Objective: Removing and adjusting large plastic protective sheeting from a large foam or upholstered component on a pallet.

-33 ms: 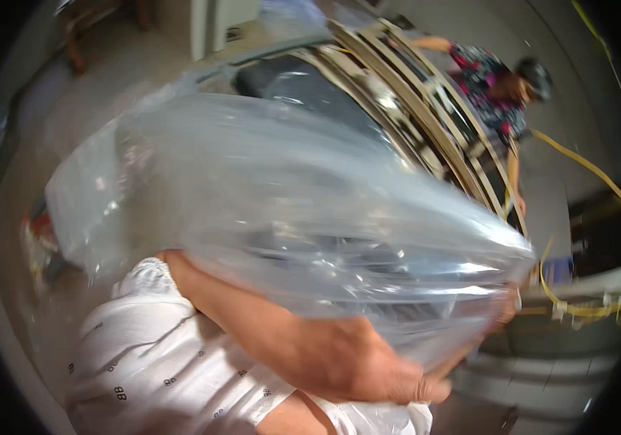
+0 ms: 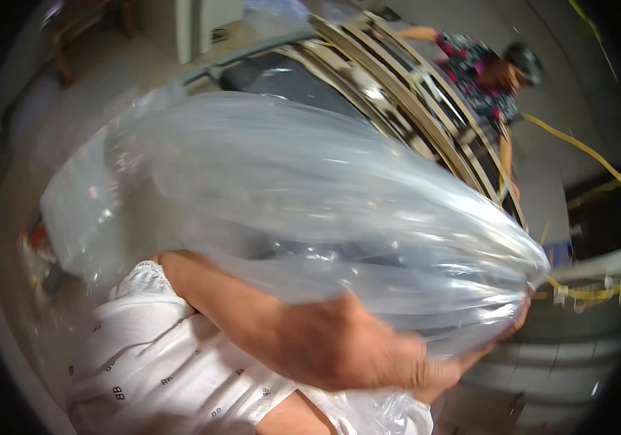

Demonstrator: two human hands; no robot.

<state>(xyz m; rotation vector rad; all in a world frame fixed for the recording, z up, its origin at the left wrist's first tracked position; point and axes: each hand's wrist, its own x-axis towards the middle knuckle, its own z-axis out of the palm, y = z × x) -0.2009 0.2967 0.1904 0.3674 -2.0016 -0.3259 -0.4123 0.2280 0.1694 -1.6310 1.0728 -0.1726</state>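
Observation:
A large, clear plastic bag [image 2: 310, 167] spreads across the middle of the view, puffed out and creased. It narrows to a gathered end at the right. My right hand [image 2: 519, 319] grips that end, its fingers partly hidden behind the plastic. My left hand [image 2: 375, 355], somewhat blurred, is closed on the near edge of the bag, and its arm crosses in front of my white patterned clothing [image 2: 172, 355]. More clear plastic hangs below my left hand. Dark shapes show through the bag, too unclear to name.
Beyond the bag stands a rack of long wooden slats [image 2: 404, 80], with a dark padded thing [image 2: 281, 76] beside it. Another person [image 2: 484, 72] in a patterned shirt reaches to the slats. A yellow hose or cord [image 2: 578, 148] runs at the right.
The bag's gathered end has moved slightly right and down, and the plastic there is drawn into tighter folds. My left hand has shifted a little. The background has slid slightly left.

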